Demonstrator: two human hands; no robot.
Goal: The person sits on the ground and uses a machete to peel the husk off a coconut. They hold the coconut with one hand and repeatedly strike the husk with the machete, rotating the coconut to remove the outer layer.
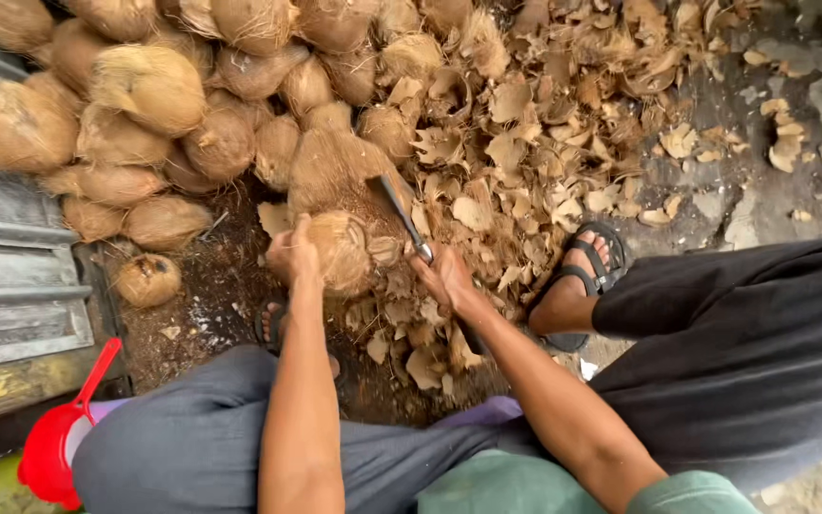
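Observation:
My left hand (289,253) grips a brown fibrous coconut (342,249) and steadies it on top of a larger husk-covered block (330,169). My right hand (443,276) is closed on the handle of a dark-bladed knife (398,213). The blade points up and away and lies against the coconut's right side. Both forearms reach out from my lap, between my knees in dark grey trousers.
A heap of unpeeled coconuts (145,105) fills the upper left. Husk shavings (525,143) litter the ground ahead and to the right. One small coconut (147,280) lies apart at left. Grey metal sheeting (11,276) and a red scoop (54,443) are at left. My sandalled foot (582,271) rests at right.

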